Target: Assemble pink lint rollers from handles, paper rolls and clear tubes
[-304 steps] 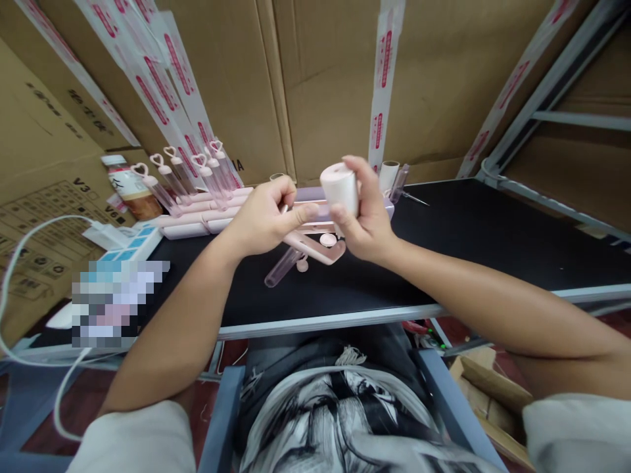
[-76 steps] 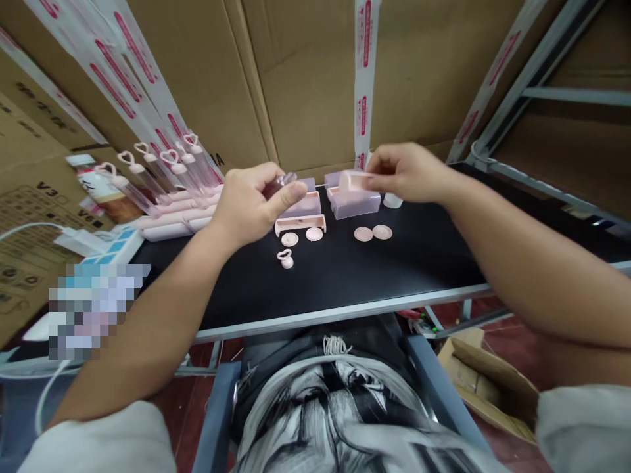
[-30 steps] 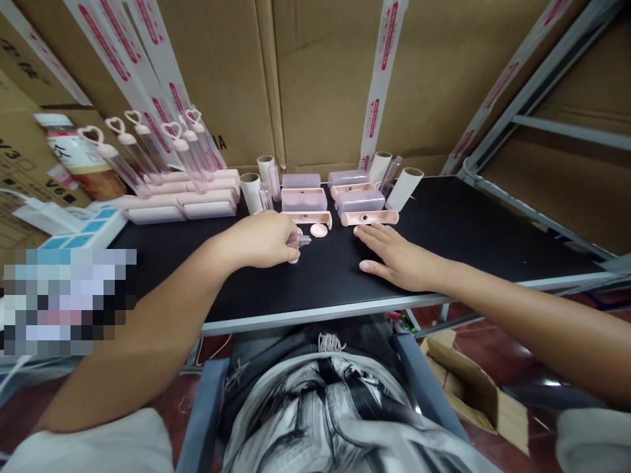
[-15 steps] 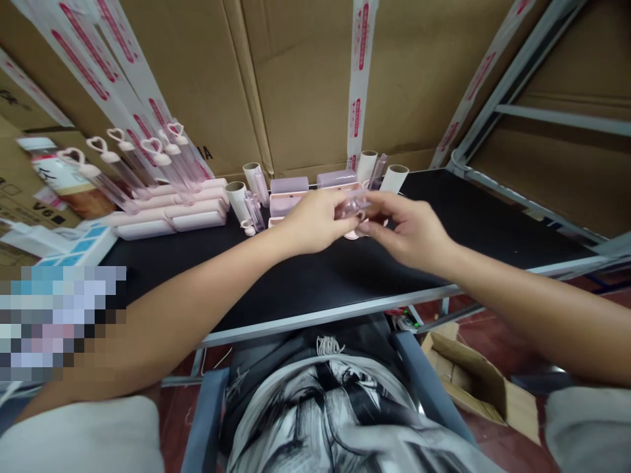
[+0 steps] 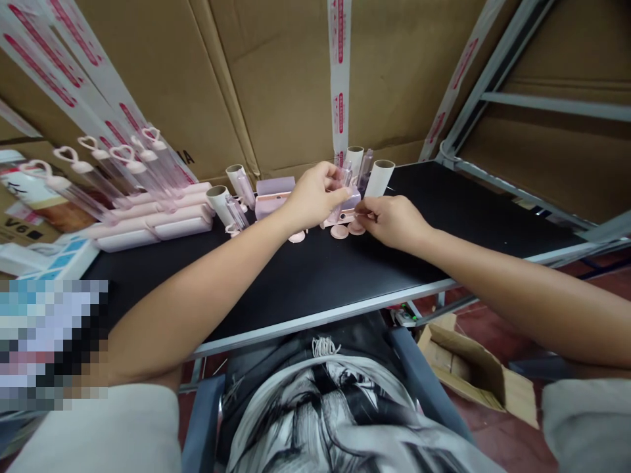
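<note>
My left hand (image 5: 319,192) is closed on a clear purple tube (image 5: 345,176), held upright above the black table. My right hand (image 5: 394,220) is lower and to the right, its fingers pinched at the edge of the pink parts; what they hold, if anything, is too small to tell. Flat pink discs (image 5: 339,231) lie between and below the hands. Purple and pink cases (image 5: 276,186) stand behind my left hand. White cardboard tubes (image 5: 380,177) stand upright near both hands.
Pink cases (image 5: 152,226) with upright clear tubes topped by heart loops (image 5: 89,164) stand at the left. Beyond are a bottle (image 5: 46,197) and a white power strip (image 5: 66,259). Cardboard (image 5: 286,85) backs the table (image 5: 296,282); a metal frame (image 5: 488,92) rises at right.
My hands have moved apart. The left one has gone up slightly with the clear tube, while the right has come down to the pink parts. The head view has shifted a little.
</note>
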`<state>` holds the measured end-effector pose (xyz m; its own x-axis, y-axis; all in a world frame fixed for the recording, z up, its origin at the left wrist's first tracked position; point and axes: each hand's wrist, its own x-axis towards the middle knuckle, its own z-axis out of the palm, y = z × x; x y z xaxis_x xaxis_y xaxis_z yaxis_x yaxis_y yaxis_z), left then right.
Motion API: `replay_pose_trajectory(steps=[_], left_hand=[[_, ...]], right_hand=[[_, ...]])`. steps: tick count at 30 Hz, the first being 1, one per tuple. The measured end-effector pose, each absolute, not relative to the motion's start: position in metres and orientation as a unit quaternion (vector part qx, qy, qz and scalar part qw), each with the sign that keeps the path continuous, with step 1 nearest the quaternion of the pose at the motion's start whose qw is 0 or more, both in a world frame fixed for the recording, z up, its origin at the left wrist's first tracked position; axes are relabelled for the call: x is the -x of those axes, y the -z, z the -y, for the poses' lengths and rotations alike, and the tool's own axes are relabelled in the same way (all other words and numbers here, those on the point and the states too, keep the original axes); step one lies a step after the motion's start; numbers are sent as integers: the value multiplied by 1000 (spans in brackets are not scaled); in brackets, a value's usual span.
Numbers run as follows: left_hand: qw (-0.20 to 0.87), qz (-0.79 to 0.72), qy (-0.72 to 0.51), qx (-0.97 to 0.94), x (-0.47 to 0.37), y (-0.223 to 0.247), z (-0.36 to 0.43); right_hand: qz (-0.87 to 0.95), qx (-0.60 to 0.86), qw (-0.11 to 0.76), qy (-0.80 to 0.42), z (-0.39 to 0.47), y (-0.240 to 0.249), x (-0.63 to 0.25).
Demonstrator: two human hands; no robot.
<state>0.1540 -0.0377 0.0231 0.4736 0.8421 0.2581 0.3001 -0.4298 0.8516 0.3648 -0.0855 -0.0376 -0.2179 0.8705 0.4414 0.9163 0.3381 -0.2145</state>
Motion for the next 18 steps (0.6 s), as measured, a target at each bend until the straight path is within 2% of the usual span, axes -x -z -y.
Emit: replay_pose_trajectory(steps=[4,10,15,18], left_hand=[[364,-383,-338,-779,-155,-18,36],[266,-381,-317,-827,-154,-6,37],[152,-416,-291,-848,-152,2,44],[126,-430,-285,-847,-152,2,46]], right_hand=[[779,585,213,69,86,40,-364],[791,562,224,88,89,37,-366],[790,540,277,83,90,40,-369],[783,523,326,87,90,39,-371]])
